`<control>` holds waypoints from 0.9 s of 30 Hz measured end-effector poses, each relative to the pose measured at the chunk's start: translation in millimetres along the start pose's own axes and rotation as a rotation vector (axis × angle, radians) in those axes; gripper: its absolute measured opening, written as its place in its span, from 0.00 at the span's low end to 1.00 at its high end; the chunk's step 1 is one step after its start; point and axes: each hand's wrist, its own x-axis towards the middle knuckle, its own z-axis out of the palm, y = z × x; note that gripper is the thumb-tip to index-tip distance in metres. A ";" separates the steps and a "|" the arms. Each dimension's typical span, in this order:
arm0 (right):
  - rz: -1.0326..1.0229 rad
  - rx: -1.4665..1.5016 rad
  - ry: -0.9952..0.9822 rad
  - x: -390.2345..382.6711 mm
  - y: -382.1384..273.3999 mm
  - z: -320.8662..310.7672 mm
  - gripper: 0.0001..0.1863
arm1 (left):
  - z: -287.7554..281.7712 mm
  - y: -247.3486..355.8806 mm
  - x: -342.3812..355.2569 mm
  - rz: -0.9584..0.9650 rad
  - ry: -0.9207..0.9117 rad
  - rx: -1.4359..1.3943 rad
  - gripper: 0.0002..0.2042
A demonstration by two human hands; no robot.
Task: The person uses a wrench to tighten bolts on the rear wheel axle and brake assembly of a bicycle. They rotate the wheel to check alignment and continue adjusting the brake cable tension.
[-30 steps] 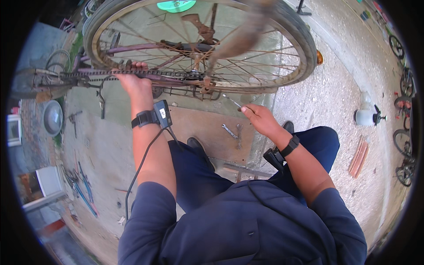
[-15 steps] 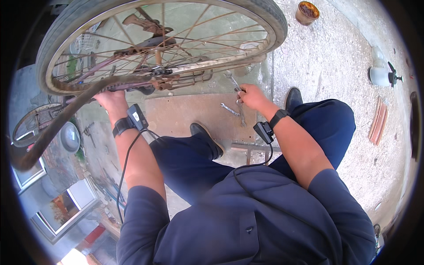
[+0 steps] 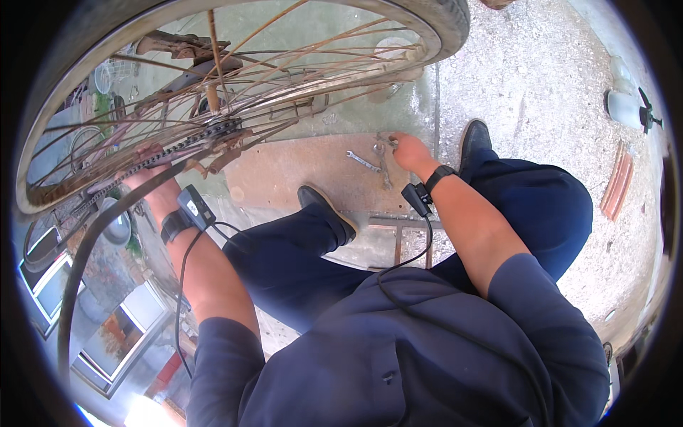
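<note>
A rusty bicycle fills the upper left, its spoked wheel [image 3: 427, 50] tilted close in front of me. My left hand [image 3: 151, 178] is closed around part of the bicycle frame, behind the chain [image 3: 178, 149]; the chain and a long curved bar [image 3: 107, 217] partly cover its fingers. Over the far right corner of a brown board [image 3: 284, 167], my right hand [image 3: 411, 154] is closed on a wrench, of which only a short part shows at the fingertips. A double-ended wrench [image 3: 363, 161] lies on the board, with another tool [image 3: 385, 171] beside it.
My shoes [image 3: 327, 212] rest on and beside the board, with a metal frame [image 3: 402, 226] at its near edge. To the right are reddish strips [image 3: 616, 181] and a white spray bottle [image 3: 626, 110]. A grey basin [image 3: 116, 226] stands at the left, beyond my forearm.
The bicycle and its wheel have shifted left and toward me, and my left hand has moved left with the frame. The wrench in my right hand has turned and shows less.
</note>
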 end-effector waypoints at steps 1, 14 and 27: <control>-0.009 -0.005 -0.035 3.7 -2.0 0.9 0.17 | 2.9 1.9 2.3 0.008 0.006 -0.002 0.23; -0.230 -0.577 -0.181 28.5 -48.7 26.4 0.14 | 12.8 10.9 -10.1 -0.101 0.155 -0.077 0.25; -0.400 -0.598 -0.309 7.8 -27.7 106.4 0.16 | 44.8 9.2 -29.3 -0.053 0.157 -0.034 0.30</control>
